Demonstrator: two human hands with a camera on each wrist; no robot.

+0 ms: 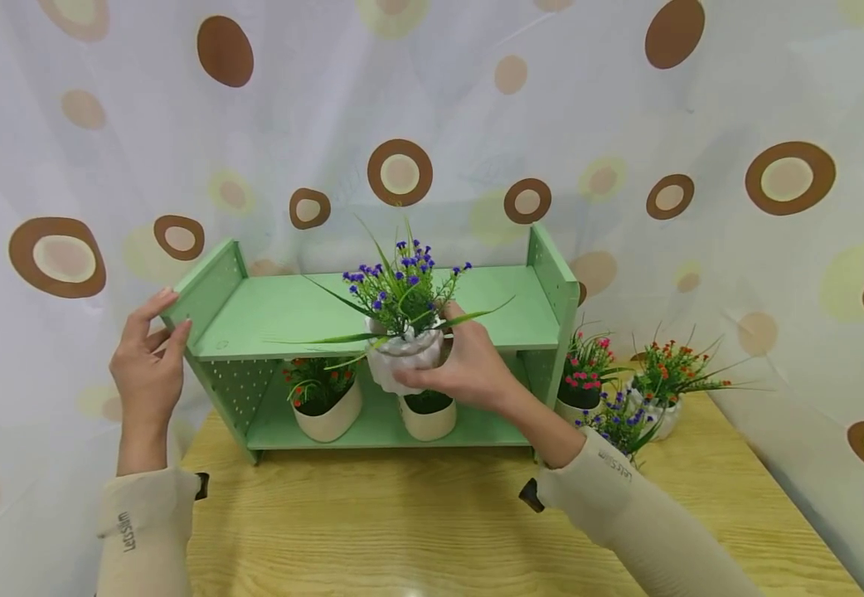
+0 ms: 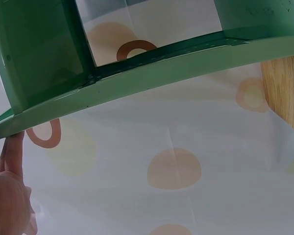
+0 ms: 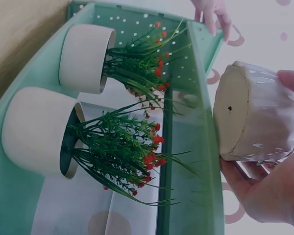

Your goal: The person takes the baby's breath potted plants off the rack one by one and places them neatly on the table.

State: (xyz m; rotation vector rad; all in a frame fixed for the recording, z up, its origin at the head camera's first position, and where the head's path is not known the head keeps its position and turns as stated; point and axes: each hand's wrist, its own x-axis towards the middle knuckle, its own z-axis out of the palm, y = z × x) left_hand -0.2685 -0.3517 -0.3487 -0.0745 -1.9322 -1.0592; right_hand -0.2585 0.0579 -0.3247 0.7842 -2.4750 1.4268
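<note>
My right hand [image 1: 469, 365] grips a white ribbed flowerpot [image 1: 402, 361] with purple flowers [image 1: 405, 274] and long green leaves. The pot is in front of the upper board of a green two-tier shelf [image 1: 290, 311]. In the right wrist view, the pot's pale underside [image 3: 232, 112] shows beside the shelf edge, thumb on one side and fingers on the other. With fingers and thumb astride the edge, my left hand [image 1: 148, 365] holds the top of the shelf's left side panel [image 1: 204, 286]. Only part of that hand shows in the left wrist view.
On the lower board stand two cream pots [image 1: 331, 414] with red-flowered plants. More potted flowers, with pink [image 1: 584, 373], red [image 1: 671, 369] and purple [image 1: 618, 423] blooms, stand right of the shelf on the wooden table [image 1: 372, 522]. A patterned curtain [image 1: 447, 99] hangs behind.
</note>
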